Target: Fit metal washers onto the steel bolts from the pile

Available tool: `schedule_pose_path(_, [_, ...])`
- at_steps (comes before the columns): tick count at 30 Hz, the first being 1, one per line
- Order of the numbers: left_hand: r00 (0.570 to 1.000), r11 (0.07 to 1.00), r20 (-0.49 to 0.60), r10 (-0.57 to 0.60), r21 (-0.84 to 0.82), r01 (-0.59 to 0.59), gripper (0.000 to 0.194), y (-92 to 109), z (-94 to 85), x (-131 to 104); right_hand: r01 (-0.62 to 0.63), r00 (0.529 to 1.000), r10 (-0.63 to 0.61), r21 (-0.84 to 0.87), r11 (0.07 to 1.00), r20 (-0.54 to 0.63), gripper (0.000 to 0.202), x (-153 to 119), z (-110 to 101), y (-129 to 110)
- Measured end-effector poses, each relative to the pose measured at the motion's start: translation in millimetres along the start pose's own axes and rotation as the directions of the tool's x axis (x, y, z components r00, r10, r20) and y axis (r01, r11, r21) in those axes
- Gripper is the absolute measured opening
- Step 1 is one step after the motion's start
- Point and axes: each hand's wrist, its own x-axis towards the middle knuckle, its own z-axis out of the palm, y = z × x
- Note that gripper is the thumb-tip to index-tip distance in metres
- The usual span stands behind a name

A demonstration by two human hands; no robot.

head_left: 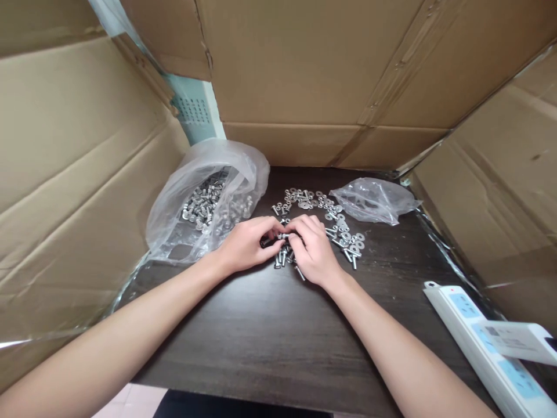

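A small bolt (pixel 283 236) sits pinched between the curled fingers of a person's left hand (pixel 250 242) and right hand (pixel 315 251), just above a dark tabletop (pixel 226 342). Loose bolts (pixel 284 257) lie beneath; washers (pixel 342 224) scatter beyond. From where I stand, a plastic bag (pixel 256 162) of metal fasteners (pixel 202 203) slumps to the left, cardboard panels (pixel 322 69) rising behind.
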Motion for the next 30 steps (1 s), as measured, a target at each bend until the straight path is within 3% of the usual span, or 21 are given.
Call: schedule_pose_path(30, [0.999,0.999,0.02,0.03,0.017,-0.03,0.011,0.7,-1.6,1.5,0.027,0.999,-0.027,0.002,1.0,0.045,0.014,0.0,0.4,1.1])
